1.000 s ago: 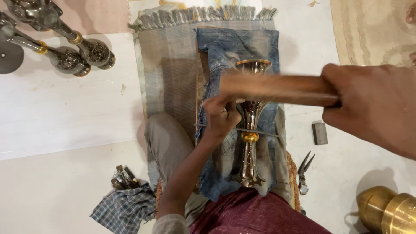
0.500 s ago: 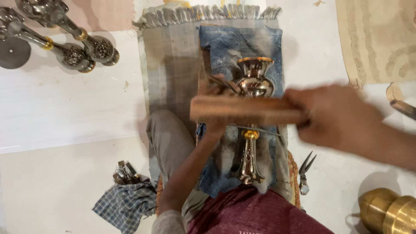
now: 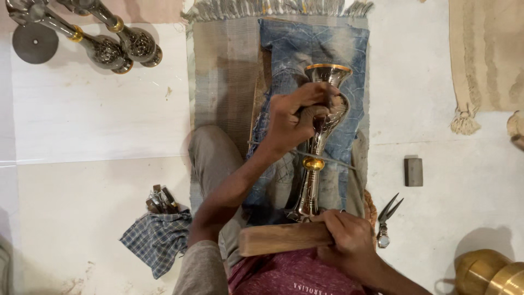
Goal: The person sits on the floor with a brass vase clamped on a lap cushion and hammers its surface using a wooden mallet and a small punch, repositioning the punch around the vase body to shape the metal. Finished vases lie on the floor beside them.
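- i see the left hand (image 3: 295, 117) closed around the upper part of the metal vase (image 3: 319, 142), which lies on the blue denim cloth (image 3: 305, 49) over the lap.
- the right hand (image 3: 349, 243) grips the wooden block (image 3: 281, 239); half a second ago this block was raised across the vase, now it is low, near the vase's foot and close to the body.
- i judge the stroke is finished and the block is pulled back, so the vase is only held steady now.
- the vase stays in almost the same place, mouth pointing away.
- pliers (image 3: 388, 216) and a small dark block (image 3: 413, 171) lie on the floor at the right.
- a checked cloth with tools (image 3: 157, 237) lies at the left.
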